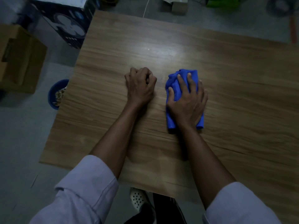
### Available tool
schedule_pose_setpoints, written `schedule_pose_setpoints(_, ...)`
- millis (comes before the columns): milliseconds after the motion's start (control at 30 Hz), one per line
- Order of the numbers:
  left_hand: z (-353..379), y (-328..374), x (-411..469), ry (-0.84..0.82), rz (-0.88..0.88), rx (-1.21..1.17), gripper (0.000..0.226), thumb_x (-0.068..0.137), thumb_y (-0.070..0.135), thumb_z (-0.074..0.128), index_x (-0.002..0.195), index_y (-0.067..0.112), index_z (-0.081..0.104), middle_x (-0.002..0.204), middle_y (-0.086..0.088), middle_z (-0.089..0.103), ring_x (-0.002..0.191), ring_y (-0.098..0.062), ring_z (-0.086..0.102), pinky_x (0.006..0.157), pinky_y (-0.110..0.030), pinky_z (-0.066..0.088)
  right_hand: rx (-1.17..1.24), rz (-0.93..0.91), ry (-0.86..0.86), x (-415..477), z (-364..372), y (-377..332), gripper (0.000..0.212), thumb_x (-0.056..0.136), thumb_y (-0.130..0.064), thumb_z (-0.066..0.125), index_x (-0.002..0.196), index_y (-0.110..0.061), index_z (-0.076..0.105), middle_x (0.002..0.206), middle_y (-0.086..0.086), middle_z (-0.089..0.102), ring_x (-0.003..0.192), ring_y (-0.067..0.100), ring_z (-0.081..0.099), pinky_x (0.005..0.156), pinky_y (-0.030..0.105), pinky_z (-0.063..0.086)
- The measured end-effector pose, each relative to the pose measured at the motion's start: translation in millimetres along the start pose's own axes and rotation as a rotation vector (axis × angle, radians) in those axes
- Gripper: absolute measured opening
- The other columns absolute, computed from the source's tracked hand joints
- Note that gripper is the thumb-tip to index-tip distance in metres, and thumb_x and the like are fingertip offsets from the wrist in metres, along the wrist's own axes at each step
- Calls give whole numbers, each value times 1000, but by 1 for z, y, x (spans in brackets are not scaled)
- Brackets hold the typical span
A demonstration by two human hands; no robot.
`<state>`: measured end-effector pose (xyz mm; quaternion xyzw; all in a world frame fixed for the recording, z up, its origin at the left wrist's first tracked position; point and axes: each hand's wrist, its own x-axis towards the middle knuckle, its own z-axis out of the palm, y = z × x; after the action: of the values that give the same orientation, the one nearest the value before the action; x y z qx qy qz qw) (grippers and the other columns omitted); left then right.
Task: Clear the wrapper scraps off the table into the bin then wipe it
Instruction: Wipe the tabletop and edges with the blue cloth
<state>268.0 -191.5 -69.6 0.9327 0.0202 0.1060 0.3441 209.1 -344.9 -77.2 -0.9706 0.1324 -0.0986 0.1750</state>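
Dim storage room, grey floor, wood-grain brown desk (226, 70) filling the head view. Right hand (187, 101) is pressing down on a crumpled blue microfibre cloth (175, 84) at mid-desk, fingers (181, 80) spread over it. Left hand (140, 88) is resting just beside it with fingers curled into a fist, nothing showing inside. Round blue bin (53, 91) is sitting on the floor at the desk's left edge, pale wrapper scraps (59, 96) inside. The cloth is probably soft, light and bunching easily; a flat palm on its middle suits it best.

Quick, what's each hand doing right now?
Left hand: closed fist on the table, nothing visible in it.
Right hand: open, pressing the blue cloth.
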Motion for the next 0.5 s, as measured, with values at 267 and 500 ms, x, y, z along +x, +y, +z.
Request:
schedule_pose_setpoints(267,3,-3,-6,96,38,-33,15,96,25,54,83,17,51,79,10,48,94,-29,48,81,-37,35,36,36,42,3,13,-18,56,91,-36,55,147,-34,52,162,-6,37,151,34,28,122,53,21)
schedule_pose_setpoints(500,-9,-18,-4,263,-98,-210,11,85,15,75,76,19,71,72,10,63,79,-19,57,81,-22,43,-41,-524,-76,4,8,-19,61,73,-22,60,133,-30,64,150,-7,55,145,34,38,122,55,14)
